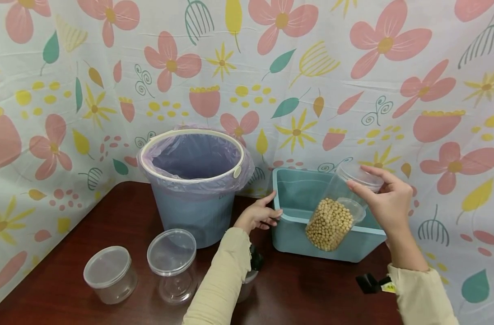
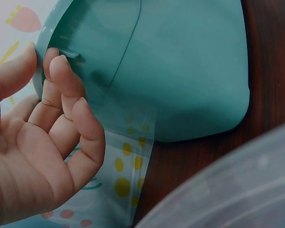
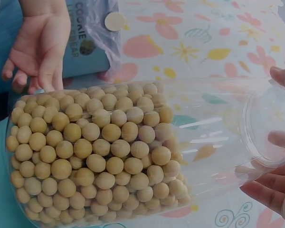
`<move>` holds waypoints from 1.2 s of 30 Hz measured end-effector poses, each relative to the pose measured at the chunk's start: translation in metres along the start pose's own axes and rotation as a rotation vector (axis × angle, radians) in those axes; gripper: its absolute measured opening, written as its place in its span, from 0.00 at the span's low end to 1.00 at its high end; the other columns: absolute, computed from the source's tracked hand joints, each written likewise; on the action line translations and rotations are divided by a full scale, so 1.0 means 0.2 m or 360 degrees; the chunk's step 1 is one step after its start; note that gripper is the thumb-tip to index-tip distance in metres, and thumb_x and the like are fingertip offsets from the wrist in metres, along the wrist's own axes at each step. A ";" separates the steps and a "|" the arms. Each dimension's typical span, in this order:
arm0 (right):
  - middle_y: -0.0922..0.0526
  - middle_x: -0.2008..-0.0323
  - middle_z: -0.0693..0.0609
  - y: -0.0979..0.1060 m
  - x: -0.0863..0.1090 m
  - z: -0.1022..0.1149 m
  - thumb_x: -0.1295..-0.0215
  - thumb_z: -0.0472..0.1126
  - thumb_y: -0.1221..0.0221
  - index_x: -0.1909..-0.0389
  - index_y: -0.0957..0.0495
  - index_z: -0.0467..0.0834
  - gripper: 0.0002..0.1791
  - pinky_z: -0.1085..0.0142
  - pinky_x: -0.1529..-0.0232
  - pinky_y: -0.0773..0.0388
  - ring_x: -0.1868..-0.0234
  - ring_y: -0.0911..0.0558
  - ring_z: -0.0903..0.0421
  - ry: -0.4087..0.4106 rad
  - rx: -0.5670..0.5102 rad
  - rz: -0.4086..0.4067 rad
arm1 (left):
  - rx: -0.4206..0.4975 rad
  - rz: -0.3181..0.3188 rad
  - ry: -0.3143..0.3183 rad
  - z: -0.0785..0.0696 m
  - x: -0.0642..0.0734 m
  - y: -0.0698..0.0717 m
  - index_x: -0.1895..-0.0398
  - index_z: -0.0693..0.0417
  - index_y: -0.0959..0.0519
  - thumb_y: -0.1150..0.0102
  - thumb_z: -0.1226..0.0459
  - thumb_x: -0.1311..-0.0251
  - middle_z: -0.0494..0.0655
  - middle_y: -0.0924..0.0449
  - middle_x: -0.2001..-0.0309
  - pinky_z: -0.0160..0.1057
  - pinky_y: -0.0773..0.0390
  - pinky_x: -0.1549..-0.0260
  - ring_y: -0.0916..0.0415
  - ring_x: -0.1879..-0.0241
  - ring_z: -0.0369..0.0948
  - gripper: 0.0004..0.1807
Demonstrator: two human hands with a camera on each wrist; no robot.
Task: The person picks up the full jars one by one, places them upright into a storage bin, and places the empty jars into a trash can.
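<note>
The right hand (image 1: 389, 198) pinches the jar (image 1: 338, 192) at its lidded end, thumb and fingers set narrow about the lid (image 1: 354, 170). The jar leans, lid toward 1 o'clock and base toward 7, at about 4 o'clock from the middle of the head view, so the beans (image 1: 330, 225) lie heaped in the low end and leave the upper part bare. Held this high, the load probably hangs well below the grip (a top-heavy hold would likely twist more). The jar shows in front of the bin's opening and near wall; whether it touches the bin (image 1: 287, 230) I cannot tell. The left hand (image 1: 257, 215) is at the bin's 9 o'clock corner, thumb and forefinger close together on either side of the rim, presumably to steady it. At 9 o'clock from the bin stands the bucket (image 1: 194, 221), its bag (image 1: 244, 178) folded outward over the top, likely so it cannot slip in. Toward the bucket's 7 o'clock, a short tub (image 1: 109, 275) and a tall tub (image 1: 171, 268) stand upright on the table (image 1: 308, 289).
</note>
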State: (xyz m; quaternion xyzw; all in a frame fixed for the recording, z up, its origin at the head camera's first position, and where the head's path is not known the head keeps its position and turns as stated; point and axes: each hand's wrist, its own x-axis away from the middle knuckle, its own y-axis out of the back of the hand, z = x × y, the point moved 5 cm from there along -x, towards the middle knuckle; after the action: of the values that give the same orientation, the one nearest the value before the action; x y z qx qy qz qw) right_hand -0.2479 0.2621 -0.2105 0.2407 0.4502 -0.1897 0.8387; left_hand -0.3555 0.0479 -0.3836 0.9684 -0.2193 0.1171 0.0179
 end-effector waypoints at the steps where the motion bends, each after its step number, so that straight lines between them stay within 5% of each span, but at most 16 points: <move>1: 0.31 0.90 0.61 0.00 -0.01 0.00 0.61 0.26 0.33 0.60 0.22 0.27 0.21 0.74 0.91 0.48 0.95 0.48 0.72 -0.0009 0.0010 -0.0012 | -0.0002 0.0001 0.0000 0.00 0.00 0.00 0.32 0.29 0.50 0.43 0.64 0.42 0.46 0.25 0.75 0.35 0.31 0.81 0.27 0.82 0.38 0.39; 7: 0.36 0.92 0.57 0.00 -0.05 -0.02 0.62 0.29 0.31 0.58 0.21 0.32 0.23 0.76 0.90 0.46 0.95 0.45 0.69 -0.0089 0.0111 -0.0050 | -0.0017 -0.0002 -0.0009 -0.01 0.00 0.00 0.32 0.30 0.51 0.44 0.65 0.42 0.46 0.25 0.75 0.36 0.31 0.81 0.27 0.81 0.38 0.39; 16: 0.26 0.78 0.75 -0.04 -0.09 -0.08 0.65 0.32 0.28 0.58 0.19 0.37 0.25 0.79 0.86 0.40 0.92 0.34 0.70 -0.0112 0.0156 -0.0129 | -0.0004 0.0001 -0.0002 -0.02 0.01 0.00 0.32 0.30 0.50 0.43 0.64 0.43 0.46 0.25 0.75 0.35 0.30 0.81 0.27 0.81 0.38 0.39; 23: 0.33 0.90 0.72 -0.08 -0.12 -0.12 0.64 0.35 0.28 0.57 0.20 0.38 0.26 0.77 0.90 0.46 0.96 0.43 0.69 -0.0130 0.0226 -0.0160 | 0.0001 -0.0004 -0.0001 -0.02 0.01 0.00 0.32 0.29 0.50 0.43 0.64 0.43 0.46 0.24 0.75 0.35 0.30 0.81 0.27 0.81 0.38 0.40; 26: 0.22 0.83 0.62 -0.10 -0.11 -0.13 0.65 0.36 0.27 0.56 0.20 0.37 0.27 0.78 0.87 0.44 0.94 0.40 0.70 -0.0141 0.0246 -0.0190 | -0.0007 -0.0007 -0.0003 -0.01 0.01 0.00 0.32 0.29 0.50 0.43 0.64 0.43 0.46 0.24 0.74 0.36 0.30 0.80 0.27 0.81 0.38 0.40; 30: 0.18 0.63 0.43 -0.14 -0.10 -0.16 0.66 0.37 0.26 0.55 0.21 0.36 0.30 0.79 0.70 0.33 0.73 0.24 0.71 -0.0146 0.0258 -0.0211 | -0.0019 -0.0005 0.0002 -0.01 0.00 0.00 0.32 0.29 0.51 0.43 0.63 0.43 0.47 0.24 0.74 0.36 0.30 0.80 0.27 0.81 0.38 0.40; 33: 0.21 0.55 0.43 -0.16 -0.09 -0.19 0.66 0.37 0.26 0.54 0.22 0.36 0.31 0.72 0.55 0.31 0.54 0.24 0.61 -0.0158 0.0260 -0.0188 | -0.0025 -0.0002 0.0004 0.00 0.01 0.00 0.32 0.29 0.51 0.43 0.62 0.43 0.47 0.24 0.73 0.36 0.30 0.79 0.27 0.81 0.38 0.39; 36: 0.22 0.54 0.43 -0.19 -0.06 -0.22 0.65 0.36 0.27 0.53 0.22 0.36 0.31 0.60 0.53 0.29 0.51 0.25 0.51 -0.0151 0.0254 -0.0154 | -0.0027 0.0003 0.0007 0.00 0.01 0.00 0.32 0.28 0.52 0.43 0.62 0.43 0.47 0.24 0.73 0.36 0.30 0.79 0.27 0.81 0.38 0.40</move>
State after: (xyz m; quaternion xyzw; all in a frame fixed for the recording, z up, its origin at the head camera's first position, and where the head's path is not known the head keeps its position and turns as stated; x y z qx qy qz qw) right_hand -0.3031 0.2583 -0.2306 0.2754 0.4046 -0.2764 0.8270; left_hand -0.3544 0.0471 -0.3827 0.9678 -0.2211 0.1173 0.0264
